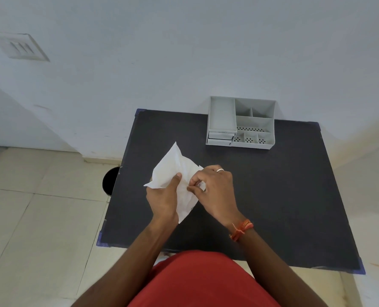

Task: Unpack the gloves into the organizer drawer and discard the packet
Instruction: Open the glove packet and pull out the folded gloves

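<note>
A white paper packet (pixel 173 167) is held above the left part of the black table (pixel 272 196). My left hand (pixel 164 200) grips its lower left side, thumb on top. My right hand (pixel 215 189) pinches the packet's right edge with fingertips together; a silver ring is on one finger. The gloves are not visible, hidden inside the packet if present. The grey organizer (pixel 241 122) stands at the table's far edge against the wall, with two small drawers (pixel 220 138) at its front left, both pushed in.
A black round bin (pixel 109 180) stands on the tiled floor just left of the table. The white wall is right behind the organizer. Blue tape marks the table corners. An orange thread band is on my right wrist.
</note>
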